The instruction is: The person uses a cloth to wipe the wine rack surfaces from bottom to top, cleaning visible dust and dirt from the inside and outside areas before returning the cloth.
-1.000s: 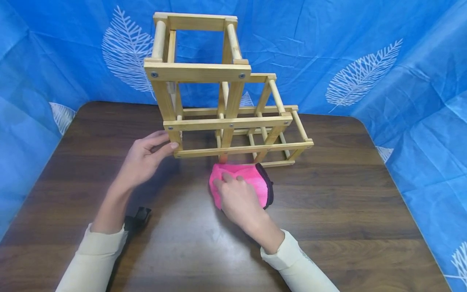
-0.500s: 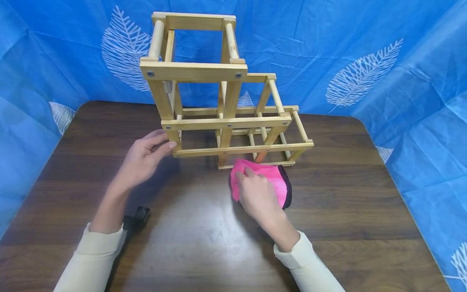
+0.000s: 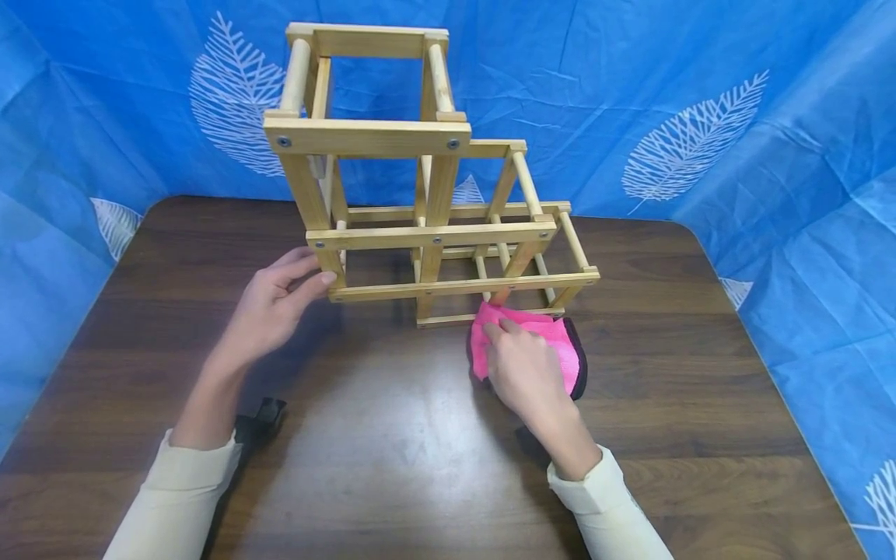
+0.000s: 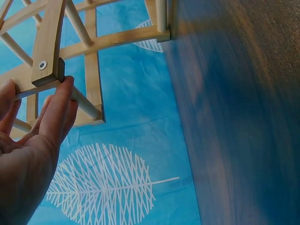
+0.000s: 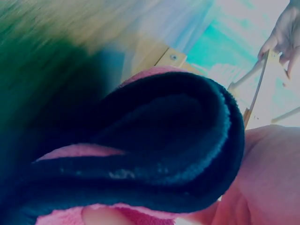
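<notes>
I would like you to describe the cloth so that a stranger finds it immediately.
On the brown table stands a stepped wooden rack. By its lower front, towards the right end, the right hand grips the cloth. It is soft and bright pink with a dark edge, unlike the stiff, pale rack.

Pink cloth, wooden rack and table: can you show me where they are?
Pink cloth (image 3: 558, 337): head view, on its pink side near the dark edge.
Wooden rack (image 3: 392, 237): head view, on its second front bar from the top.
Table (image 3: 378, 435): head view, on its bare brown top.
</notes>
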Tool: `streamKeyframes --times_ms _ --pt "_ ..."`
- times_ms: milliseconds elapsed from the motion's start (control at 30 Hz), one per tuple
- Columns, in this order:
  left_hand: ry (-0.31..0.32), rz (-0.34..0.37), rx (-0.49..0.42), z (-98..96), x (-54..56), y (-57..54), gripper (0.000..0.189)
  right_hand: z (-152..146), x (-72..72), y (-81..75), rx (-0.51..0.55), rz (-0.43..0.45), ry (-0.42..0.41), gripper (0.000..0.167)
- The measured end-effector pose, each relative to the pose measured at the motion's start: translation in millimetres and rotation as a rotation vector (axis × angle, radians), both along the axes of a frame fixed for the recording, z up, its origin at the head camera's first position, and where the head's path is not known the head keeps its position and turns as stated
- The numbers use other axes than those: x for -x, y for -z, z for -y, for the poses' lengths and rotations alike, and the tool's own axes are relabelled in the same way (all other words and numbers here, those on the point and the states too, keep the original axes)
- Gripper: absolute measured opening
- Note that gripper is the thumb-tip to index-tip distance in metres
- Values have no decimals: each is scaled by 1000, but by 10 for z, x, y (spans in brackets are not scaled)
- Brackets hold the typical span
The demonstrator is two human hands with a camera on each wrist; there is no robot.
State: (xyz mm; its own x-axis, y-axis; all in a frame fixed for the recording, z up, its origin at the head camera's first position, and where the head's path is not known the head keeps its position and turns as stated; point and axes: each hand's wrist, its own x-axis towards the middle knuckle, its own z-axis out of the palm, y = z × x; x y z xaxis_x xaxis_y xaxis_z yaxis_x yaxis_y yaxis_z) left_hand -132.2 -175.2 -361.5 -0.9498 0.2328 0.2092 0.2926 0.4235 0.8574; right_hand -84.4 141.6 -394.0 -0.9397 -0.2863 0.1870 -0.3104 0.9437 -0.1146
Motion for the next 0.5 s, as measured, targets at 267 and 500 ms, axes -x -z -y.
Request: streamKeyframes --times_ms 267,500 --pt "7 14 -8 -3 8 -6 34 -284 36 -16 38 -37 72 7" --pt "5 9 -9 4 -1 -5 35 -490 86 -34 53 -22 121 12"
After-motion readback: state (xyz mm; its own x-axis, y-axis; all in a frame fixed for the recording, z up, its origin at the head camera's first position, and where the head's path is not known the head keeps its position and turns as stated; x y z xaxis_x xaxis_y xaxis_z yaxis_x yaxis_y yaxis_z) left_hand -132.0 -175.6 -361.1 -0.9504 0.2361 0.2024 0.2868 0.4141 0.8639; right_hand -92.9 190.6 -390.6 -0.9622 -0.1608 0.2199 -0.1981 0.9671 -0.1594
